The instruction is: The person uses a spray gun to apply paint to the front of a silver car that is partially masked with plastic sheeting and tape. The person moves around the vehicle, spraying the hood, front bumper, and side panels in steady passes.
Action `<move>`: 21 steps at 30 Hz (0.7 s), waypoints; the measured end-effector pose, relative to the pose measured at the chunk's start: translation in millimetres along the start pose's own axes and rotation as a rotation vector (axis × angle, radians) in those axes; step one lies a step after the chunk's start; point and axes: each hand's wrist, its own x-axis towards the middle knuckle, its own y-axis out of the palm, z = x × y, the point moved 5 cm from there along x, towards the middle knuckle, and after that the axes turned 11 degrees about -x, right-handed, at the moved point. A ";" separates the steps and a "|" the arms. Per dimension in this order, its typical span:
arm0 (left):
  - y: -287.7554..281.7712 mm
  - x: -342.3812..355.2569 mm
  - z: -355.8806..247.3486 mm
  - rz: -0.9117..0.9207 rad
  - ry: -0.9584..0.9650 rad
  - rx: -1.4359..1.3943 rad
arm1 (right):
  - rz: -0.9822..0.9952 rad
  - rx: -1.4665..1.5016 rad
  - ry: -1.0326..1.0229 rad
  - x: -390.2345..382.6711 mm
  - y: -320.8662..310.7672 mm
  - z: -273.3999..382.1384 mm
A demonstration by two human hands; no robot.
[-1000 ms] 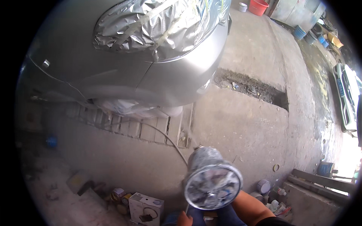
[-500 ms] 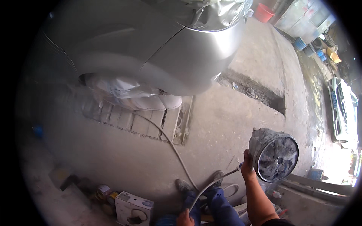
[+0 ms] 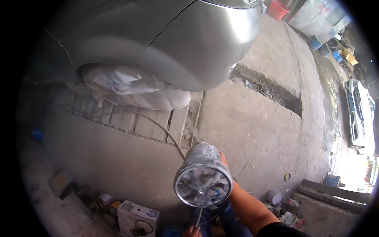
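The right hand (image 3: 224, 160) is wrapped around a paint spray gun (image 3: 203, 179); most of that hand is hidden behind the gun's cup. The cup is silver and messy with paint, and its round lid faces up at us. Call the spray gun the middle of a clock. The bare right arm (image 3: 252, 201) comes up to it from 4 o'clock. At 6 o'clock, the left hand (image 3: 191, 232) is closed around a thin hose (image 3: 198, 217) that goes up to the gun.

Two legs in blue pants (image 3: 229, 217) are at 5 o'clock. At 8 o'clock sits a white box (image 3: 138, 219), with a few cans (image 3: 104, 201) just beside it. At 3 o'clock a ring of tape (image 3: 288, 176) lies on the floor (image 3: 244, 138), near a tub (image 3: 275, 196).

Between 10 and 11 o'clock there is a row of floor slats (image 3: 154, 126). Some hose lies across them; I cannot tell if it is the same one. Above the slats, at 11 o'clock, a wheel (image 3: 134, 89) is wrapped in see-through plastic under a shiny gray car (image 3: 189, 51). A long hole (image 3: 272, 93) runs through the floor at 1 o'clock. Far off, a red bucket (image 3: 277, 10) stands at 1 o'clock and a white car (image 3: 359, 114) at 2 o'clock.
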 end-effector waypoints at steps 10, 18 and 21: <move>-2.0 3.2 -8.3 0.005 0.077 0.052 | -0.311 -0.152 0.289 -13.3 -56.9 -90.3; -7.0 15.3 -7.9 0.008 0.026 0.062 | 0.094 -0.064 -0.095 -17.0 70.5 -95.7; -1.3 14.9 2.4 -0.022 0.006 0.055 | 0.025 0.062 0.049 -17.4 67.0 -131.6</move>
